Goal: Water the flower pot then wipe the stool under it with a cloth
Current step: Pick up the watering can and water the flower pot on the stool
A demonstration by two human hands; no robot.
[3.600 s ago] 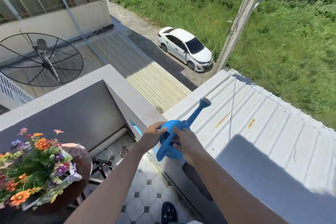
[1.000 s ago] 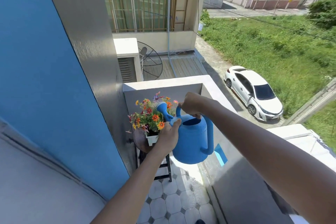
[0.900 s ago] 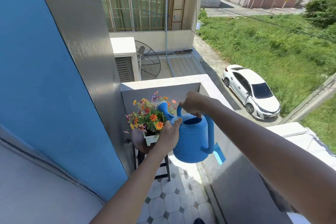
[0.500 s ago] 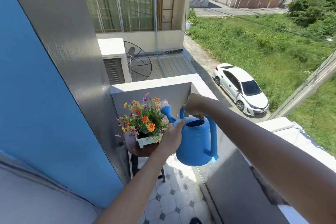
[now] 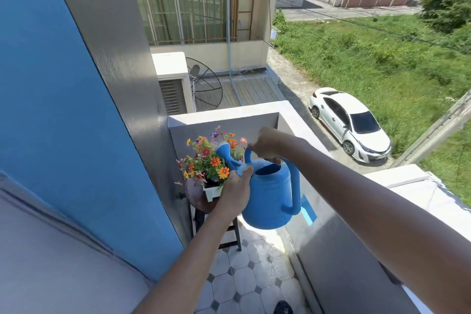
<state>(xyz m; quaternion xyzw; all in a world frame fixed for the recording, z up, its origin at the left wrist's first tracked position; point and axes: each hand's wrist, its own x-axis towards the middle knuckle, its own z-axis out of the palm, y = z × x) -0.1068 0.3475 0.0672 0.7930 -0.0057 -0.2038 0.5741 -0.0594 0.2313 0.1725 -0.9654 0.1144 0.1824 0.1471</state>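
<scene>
A blue watering can (image 5: 270,196) hangs in the air over the balcony, its spout head (image 5: 223,149) reaching among the flowers. My right hand (image 5: 266,144) grips the can's top handle. My left hand (image 5: 235,190) is pressed against the can's left side at the base of the spout. The flower pot (image 5: 212,192) is white and holds orange, red and purple flowers (image 5: 211,160). It stands on a round brown stool (image 5: 193,192) with dark legs, in the balcony's far left corner. No cloth is in view.
A blue and grey wall (image 5: 102,109) closes the left side. The balcony parapet (image 5: 293,120) runs behind and to the right of the stool. The tiled floor (image 5: 244,275) looks wet near the parapet. A dark shoe tip (image 5: 283,308) shows at the bottom.
Since 3.6 s ago I turned from the parapet to face the flowers, carrying the can. In the last second the can tipped a little further, spout now among the blooms.
</scene>
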